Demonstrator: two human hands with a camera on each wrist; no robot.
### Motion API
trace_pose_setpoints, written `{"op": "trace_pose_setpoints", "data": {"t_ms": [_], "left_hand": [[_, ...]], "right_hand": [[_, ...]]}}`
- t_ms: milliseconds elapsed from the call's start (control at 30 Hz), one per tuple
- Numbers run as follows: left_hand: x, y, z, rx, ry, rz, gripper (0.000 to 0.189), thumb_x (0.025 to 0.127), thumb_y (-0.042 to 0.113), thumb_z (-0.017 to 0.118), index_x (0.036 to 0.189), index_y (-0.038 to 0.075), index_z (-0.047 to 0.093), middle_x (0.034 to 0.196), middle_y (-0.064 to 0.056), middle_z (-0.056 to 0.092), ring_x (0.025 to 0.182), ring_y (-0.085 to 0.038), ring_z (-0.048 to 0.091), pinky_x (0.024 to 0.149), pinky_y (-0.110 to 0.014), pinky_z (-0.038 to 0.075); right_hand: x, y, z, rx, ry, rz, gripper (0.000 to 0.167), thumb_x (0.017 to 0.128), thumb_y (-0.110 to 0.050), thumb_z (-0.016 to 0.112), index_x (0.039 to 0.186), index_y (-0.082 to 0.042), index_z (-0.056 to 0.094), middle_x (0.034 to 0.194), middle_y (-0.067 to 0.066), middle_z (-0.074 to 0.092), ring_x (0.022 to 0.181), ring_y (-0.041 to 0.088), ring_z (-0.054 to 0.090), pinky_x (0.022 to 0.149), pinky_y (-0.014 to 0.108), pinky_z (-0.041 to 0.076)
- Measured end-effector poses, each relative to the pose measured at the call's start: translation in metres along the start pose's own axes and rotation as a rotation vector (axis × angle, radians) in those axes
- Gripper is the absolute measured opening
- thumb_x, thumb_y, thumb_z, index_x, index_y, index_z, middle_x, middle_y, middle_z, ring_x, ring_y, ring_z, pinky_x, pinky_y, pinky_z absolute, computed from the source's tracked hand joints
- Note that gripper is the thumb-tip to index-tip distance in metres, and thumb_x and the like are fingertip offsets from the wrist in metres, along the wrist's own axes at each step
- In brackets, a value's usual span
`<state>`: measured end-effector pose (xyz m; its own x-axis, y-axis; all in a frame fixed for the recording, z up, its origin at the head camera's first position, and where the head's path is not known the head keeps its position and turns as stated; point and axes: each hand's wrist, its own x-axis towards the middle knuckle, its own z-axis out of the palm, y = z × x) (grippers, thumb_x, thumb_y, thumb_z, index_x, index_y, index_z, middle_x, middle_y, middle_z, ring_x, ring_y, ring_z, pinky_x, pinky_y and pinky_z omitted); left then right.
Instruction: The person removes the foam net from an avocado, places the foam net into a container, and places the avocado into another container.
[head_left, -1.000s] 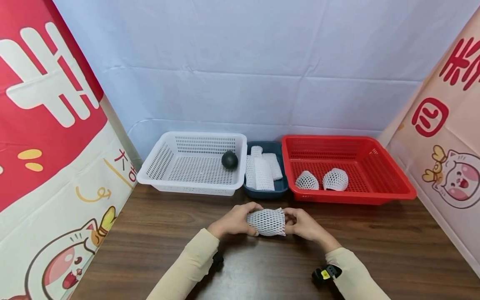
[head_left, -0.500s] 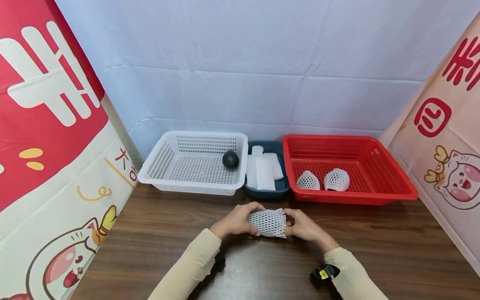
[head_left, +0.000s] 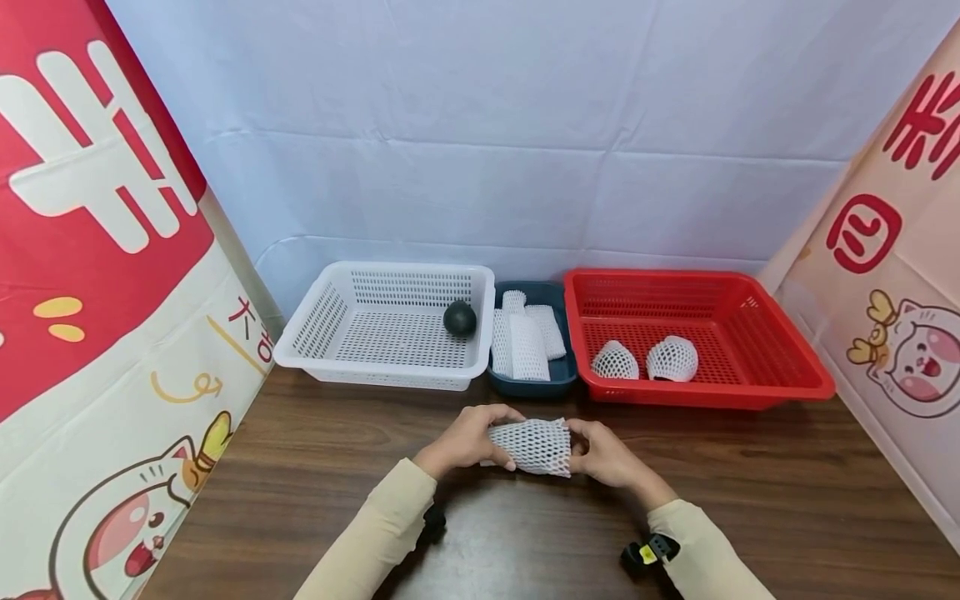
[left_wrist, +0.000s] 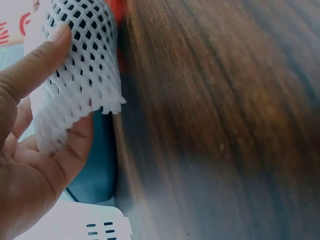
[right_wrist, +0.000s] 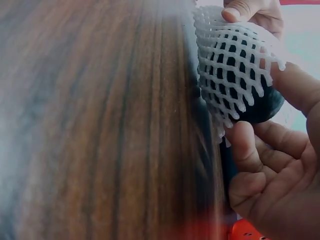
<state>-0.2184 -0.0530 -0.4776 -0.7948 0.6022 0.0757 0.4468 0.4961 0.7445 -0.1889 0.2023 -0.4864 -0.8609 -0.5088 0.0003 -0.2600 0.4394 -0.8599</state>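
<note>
A white foam net sleeve (head_left: pixel 531 446) lies sideways between both hands, low over the table. Inside it is a dark green, rounded fruit like an avocado (right_wrist: pixel 262 106), whose bare end shows at the sleeve's right opening in the right wrist view. My left hand (head_left: pixel 467 437) grips the sleeve's left part, thumb on the near side; in the left wrist view the sleeve's loose end (left_wrist: pixel 65 112) hangs past the thumb. My right hand (head_left: pixel 607 454) holds the fruit's exposed end, its fingertips at the net's edge. The netting hides most of the fruit.
At the back stand a white basket (head_left: pixel 375 377) with one dark avocado-like fruit (head_left: pixel 459 319), a dark blue bin (head_left: pixel 534 389) with several foam sleeves (head_left: pixel 528 346), and a red basket (head_left: pixel 750 392) holding two net-covered fruits (head_left: pixel 671 360). Cloth walls enclose the wooden table (head_left: pixel 337 500).
My left hand has shifted slightly left, and the sleeve's left end now reaches out under its thumb. My right hand stays at the sleeve's right end.
</note>
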Motion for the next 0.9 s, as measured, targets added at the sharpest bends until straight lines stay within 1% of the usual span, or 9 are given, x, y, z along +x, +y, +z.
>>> {"op": "trace_pose_setpoints", "data": {"t_ms": [33,67,233,300,400,500,633,767,900], "left_hand": [[0.000,0.000,0.000,-0.002,0.002,-0.006,0.061,0.057,0.019,0.090,0.113,0.019,0.065,0.103,0.006,0.063,0.090,-0.007,0.055,0.080,-0.025,0.044],[-0.001,0.000,0.000,-0.004,0.004,-0.014,0.061,0.057,0.020,0.090,0.113,0.019,0.065,0.101,0.007,0.063,0.089,-0.007,0.055,0.079,-0.024,0.044],[-0.002,0.000,-0.001,-0.023,0.027,-0.030,0.057,0.057,0.020,0.089,0.110,0.016,0.067,0.089,0.009,0.062,0.080,-0.007,0.055,0.074,-0.024,0.045],[-0.002,0.000,-0.002,-0.031,0.034,-0.031,0.055,0.058,0.019,0.089,0.108,0.015,0.068,0.086,0.008,0.063,0.078,-0.006,0.056,0.073,-0.023,0.045],[-0.002,0.000,-0.003,-0.045,0.037,-0.025,0.049,0.060,0.018,0.088,0.105,0.015,0.069,0.086,0.008,0.064,0.079,-0.008,0.058,0.072,-0.023,0.046],[-0.002,-0.001,-0.003,-0.065,0.038,-0.016,0.039,0.062,0.015,0.086,0.097,0.014,0.070,0.083,0.007,0.066,0.077,-0.010,0.059,0.069,-0.022,0.046],[-0.003,-0.003,-0.005,-0.063,0.045,-0.005,0.027,0.065,0.011,0.084,0.088,0.014,0.070,0.080,0.008,0.067,0.072,-0.009,0.059,0.065,-0.022,0.046],[-0.004,-0.006,-0.005,-0.042,0.045,-0.002,0.024,0.068,0.011,0.082,0.088,0.014,0.069,0.079,0.009,0.066,0.070,-0.005,0.057,0.066,-0.022,0.045],[-0.005,-0.008,-0.005,-0.048,0.035,0.003,0.023,0.069,0.009,0.081,0.089,0.013,0.069,0.077,0.010,0.065,0.070,-0.005,0.057,0.066,-0.022,0.046]], "right_hand": [[-0.001,0.000,0.000,0.002,0.004,-0.002,0.039,0.073,0.007,0.067,0.110,0.006,0.056,0.076,0.005,0.055,0.056,0.010,0.049,0.047,0.024,0.042],[-0.002,-0.005,-0.001,0.002,0.006,0.001,0.038,0.074,0.007,0.067,0.110,0.007,0.056,0.077,0.006,0.056,0.056,0.012,0.050,0.048,0.025,0.042],[-0.006,-0.005,-0.004,0.011,0.013,0.017,0.040,0.079,0.002,0.068,0.116,0.009,0.055,0.086,0.009,0.059,0.058,0.015,0.053,0.047,0.027,0.044],[-0.006,0.001,-0.005,0.019,0.011,0.025,0.042,0.080,-0.002,0.068,0.118,0.010,0.054,0.088,0.009,0.060,0.058,0.015,0.055,0.047,0.028,0.045],[-0.008,0.002,-0.006,0.028,0.017,0.027,0.045,0.081,-0.006,0.069,0.120,0.011,0.053,0.087,0.009,0.061,0.057,0.016,0.055,0.047,0.029,0.046],[-0.010,0.004,-0.007,0.030,0.030,0.009,0.046,0.081,-0.007,0.070,0.119,0.012,0.053,0.085,0.009,0.060,0.057,0.014,0.055,0.047,0.029,0.046],[-0.012,0.006,-0.007,0.027,0.042,0.000,0.048,0.080,-0.012,0.073,0.119,0.011,0.054,0.084,0.008,0.060,0.057,0.012,0.054,0.046,0.029,0.046],[-0.012,0.007,-0.008,0.016,0.044,0.019,0.050,0.079,-0.019,0.075,0.118,0.007,0.056,0.079,0.005,0.058,0.054,0.012,0.051,0.045,0.029,0.045],[-0.012,0.006,-0.007,-0.002,0.046,0.024,0.050,0.079,-0.020,0.075,0.118,0.006,0.057,0.078,0.004,0.058,0.053,0.012,0.050,0.046,0.028,0.045]]}}
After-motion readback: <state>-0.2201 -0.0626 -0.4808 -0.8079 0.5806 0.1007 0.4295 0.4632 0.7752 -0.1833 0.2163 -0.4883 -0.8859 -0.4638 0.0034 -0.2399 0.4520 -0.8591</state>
